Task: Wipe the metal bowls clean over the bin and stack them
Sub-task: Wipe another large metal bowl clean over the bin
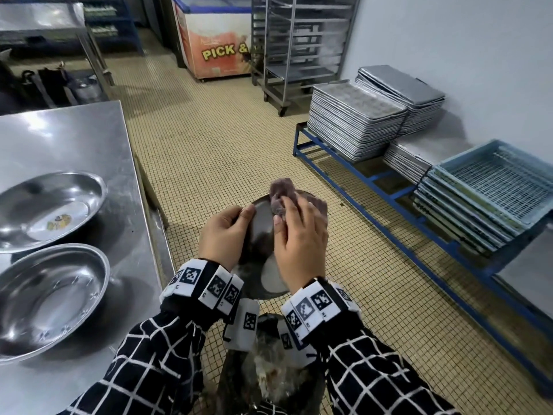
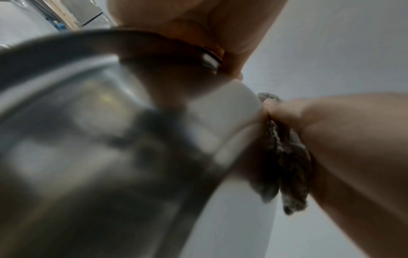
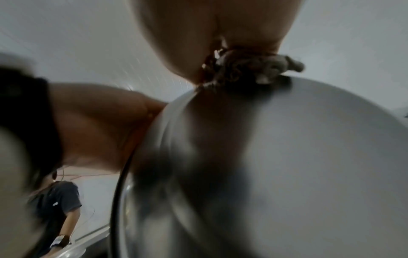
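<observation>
Worktop (image 1: 89, 139): steel, at the left, carrying two metal bowls apart from each other, the far bowl (image 1: 45, 211) and the near bowl (image 1: 51, 301).
Left hand (image 1: 224, 235): grips the left rim of the held bowl (image 1: 260, 232), tilted above the bin (image 1: 269, 363).
Right hand (image 1: 299, 244): fingers curled on a cloth (image 1: 284, 193), pressing it into that bowl.

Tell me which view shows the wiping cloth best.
The head view: the cloth is sharp, bunched under the right hand against the bowl that the left hand holds. The left wrist view shows it side-on, gripped by fingers. The right wrist view shows only a blurred wad at the bowl's edge.
</observation>
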Demonstrator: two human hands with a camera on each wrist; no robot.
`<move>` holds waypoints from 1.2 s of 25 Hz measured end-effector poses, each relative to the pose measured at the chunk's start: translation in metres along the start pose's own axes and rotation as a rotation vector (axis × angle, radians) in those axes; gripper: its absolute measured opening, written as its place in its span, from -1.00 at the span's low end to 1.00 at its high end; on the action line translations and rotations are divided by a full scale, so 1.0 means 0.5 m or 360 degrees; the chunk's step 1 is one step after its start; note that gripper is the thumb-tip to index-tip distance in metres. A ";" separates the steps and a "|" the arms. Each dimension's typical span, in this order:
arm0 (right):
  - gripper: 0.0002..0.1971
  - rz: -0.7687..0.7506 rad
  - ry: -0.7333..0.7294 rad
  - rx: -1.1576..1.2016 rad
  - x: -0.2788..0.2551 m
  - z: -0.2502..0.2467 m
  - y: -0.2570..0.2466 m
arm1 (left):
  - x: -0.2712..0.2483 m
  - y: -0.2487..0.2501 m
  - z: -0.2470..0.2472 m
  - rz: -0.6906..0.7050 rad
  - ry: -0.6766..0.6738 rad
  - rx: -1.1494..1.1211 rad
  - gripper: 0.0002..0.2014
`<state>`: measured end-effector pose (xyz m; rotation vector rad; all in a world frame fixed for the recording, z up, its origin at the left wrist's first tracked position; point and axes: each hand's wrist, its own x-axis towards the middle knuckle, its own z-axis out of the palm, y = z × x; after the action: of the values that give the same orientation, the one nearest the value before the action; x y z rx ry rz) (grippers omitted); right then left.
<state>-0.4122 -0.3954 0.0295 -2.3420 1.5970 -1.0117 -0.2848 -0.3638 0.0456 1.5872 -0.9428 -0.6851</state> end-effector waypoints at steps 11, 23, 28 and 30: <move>-0.58 0.0016 -0.0002 0.0409 0.001 -0.032 0.024 | -0.006 0.007 -0.010 -0.0121 0.0116 -0.0350 -0.76; -0.57 0.1272 0.0078 0.1172 0.037 -0.038 0.095 | -0.002 -0.002 -0.019 -0.0142 -0.0044 -0.0576 -0.73; -0.63 0.1380 0.0041 0.1207 0.012 -0.043 0.136 | 0.005 -0.051 -0.038 -0.0195 0.0013 -0.0536 -0.76; -0.63 0.1191 -0.0006 0.1063 0.025 -0.054 0.150 | 0.006 -0.060 -0.045 -0.0111 -0.0105 -0.0264 -0.88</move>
<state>-0.4839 -0.4319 0.0216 -1.1751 1.5870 -1.0954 -0.2581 -0.3530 0.0215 1.4637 -0.8584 -0.8471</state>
